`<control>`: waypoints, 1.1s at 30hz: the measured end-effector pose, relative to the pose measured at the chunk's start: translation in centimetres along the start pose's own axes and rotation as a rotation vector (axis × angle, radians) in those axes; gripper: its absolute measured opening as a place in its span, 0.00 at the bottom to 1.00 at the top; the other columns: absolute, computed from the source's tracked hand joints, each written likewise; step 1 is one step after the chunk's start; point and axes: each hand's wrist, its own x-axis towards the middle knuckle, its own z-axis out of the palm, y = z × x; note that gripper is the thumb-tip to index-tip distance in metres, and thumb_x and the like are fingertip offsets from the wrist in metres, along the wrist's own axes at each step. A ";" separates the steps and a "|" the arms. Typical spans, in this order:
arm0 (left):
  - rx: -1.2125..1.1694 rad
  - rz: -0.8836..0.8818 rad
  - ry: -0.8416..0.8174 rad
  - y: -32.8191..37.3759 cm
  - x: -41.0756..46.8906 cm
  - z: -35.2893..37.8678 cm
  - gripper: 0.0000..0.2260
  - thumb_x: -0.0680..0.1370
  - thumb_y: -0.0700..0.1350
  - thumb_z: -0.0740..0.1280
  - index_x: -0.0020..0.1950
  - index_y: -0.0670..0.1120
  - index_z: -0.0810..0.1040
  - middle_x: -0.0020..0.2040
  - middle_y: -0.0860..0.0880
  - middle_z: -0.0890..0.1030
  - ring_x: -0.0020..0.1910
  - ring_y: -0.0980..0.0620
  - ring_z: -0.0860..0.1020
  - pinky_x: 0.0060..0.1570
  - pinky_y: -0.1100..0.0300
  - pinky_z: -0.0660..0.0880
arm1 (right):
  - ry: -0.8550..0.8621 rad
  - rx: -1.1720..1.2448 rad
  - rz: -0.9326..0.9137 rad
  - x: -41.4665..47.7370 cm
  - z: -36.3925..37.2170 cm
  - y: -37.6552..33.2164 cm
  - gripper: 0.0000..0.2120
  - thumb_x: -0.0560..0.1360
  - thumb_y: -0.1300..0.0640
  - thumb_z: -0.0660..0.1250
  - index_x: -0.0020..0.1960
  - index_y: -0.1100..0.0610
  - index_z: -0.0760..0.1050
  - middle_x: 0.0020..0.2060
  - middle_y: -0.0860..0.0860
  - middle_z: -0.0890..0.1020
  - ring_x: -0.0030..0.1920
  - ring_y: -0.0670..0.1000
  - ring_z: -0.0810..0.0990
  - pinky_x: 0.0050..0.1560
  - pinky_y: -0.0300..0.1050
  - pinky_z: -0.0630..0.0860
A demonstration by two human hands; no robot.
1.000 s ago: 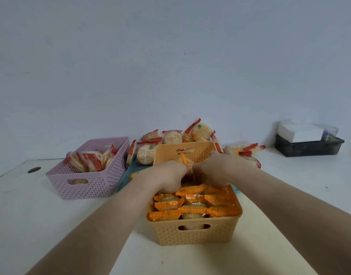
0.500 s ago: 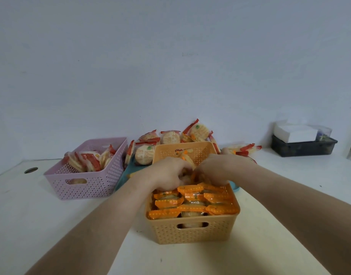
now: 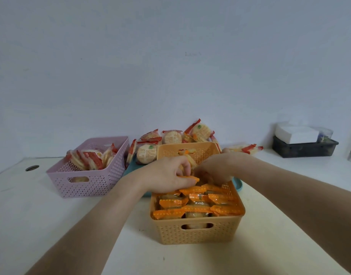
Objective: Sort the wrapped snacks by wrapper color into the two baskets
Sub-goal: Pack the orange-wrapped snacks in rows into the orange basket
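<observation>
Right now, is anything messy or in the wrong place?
Nothing looks misplaced: orange-wrapped snacks fill the orange basket, and red-wrapped snacks sit in the pink basket. Only the loose pile behind the orange basket looks jumbled, with some snacks tilted.

No legible print on the snack wrappers [image 3: 93,158]

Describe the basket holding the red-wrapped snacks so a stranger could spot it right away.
On the white table, look left of the orange basket that the left hand and right hand reach into. There stands the pink basket, further back. It alone is pale pink and holds red-wrapped snacks; its neighbour is packed with orange-wrapped snacks.
</observation>
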 end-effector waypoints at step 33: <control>0.225 0.126 0.076 0.0 0.2 1.9 0.11 0.81 0.56 0.59 0.47 0.54 0.77 0.41 0.53 0.78 0.40 0.56 0.75 0.41 0.56 0.73 | 0.345 0.373 -0.020 -4.9 3.3 -0.5 0.23 0.81 0.40 0.47 0.73 0.46 0.53 0.63 0.47 0.78 0.64 0.52 0.74 0.72 0.61 0.53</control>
